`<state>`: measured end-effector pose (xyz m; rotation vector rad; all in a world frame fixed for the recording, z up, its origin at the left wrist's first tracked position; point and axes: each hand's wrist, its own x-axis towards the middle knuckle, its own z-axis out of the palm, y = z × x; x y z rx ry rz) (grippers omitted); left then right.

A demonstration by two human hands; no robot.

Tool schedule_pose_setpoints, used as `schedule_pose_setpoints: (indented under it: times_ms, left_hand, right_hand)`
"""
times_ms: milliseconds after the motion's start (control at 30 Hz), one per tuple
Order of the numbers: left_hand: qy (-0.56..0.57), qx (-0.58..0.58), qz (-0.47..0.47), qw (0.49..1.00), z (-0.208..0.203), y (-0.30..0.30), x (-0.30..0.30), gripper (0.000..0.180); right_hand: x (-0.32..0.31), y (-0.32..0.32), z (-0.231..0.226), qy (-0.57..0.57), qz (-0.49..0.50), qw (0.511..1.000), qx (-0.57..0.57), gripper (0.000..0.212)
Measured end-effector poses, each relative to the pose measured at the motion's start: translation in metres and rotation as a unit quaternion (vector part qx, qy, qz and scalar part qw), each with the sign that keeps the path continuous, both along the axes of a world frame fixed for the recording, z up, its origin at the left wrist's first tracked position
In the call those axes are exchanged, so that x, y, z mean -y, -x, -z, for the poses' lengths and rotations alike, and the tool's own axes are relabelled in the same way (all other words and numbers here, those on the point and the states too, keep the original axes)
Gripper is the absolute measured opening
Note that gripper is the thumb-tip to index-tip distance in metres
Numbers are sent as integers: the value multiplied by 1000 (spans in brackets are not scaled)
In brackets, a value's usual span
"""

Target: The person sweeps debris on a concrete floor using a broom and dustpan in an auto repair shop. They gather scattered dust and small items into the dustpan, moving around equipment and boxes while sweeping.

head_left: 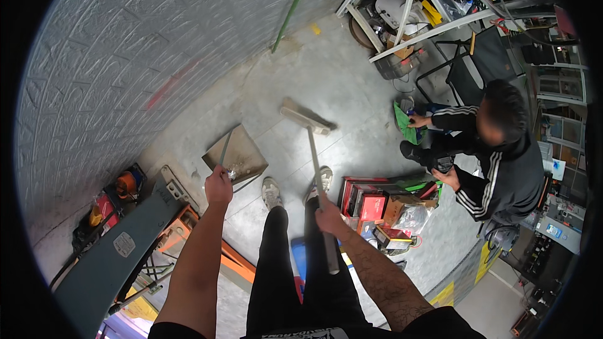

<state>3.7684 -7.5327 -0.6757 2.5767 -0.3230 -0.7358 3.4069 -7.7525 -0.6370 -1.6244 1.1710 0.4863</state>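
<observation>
My left hand (218, 185) is closed around the thin handle of a long-handled dustpan (251, 154), whose wide beige pan sits on the floor ahead. Some debris, including a shiny crumpled piece, lies in the pan near the handle. In my right hand (331, 216) I grip the grey pole of a broom (317, 163). Its pale head (304, 119) rests on the concrete, to the right of the dustpan and apart from it. My shoes stand just behind these two tools.
At the right a person in black (502, 150) holds a green cloth (402, 119) and a dark object. Boxes (374, 204) crowd the floor beside my right foot. A grey-green machine panel (119, 245) and orange frame stand left; a metal rack (433, 31) stands far right, a brick-patterned wall (119, 44) left.
</observation>
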Motion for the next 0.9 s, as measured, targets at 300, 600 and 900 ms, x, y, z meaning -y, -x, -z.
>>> schedule_pose_setpoints:
  times_ms: [300, 600, 900]
  left_hand:
    - [-35, -6, -6, 999, 4, 3, 1, 13]
    - [-56, -35, 9, 998, -3, 0, -12, 12]
    - [-93, -75, -47, 992, -13, -7, -94, 19]
  right_hand:
    - [-126, 14, -26, -32, -264, 964, 0, 39]
    - [64, 20, -130, -36, -203, 978, 23, 77]
    - [134, -147, -62, 59, -230, 971, 8, 73]
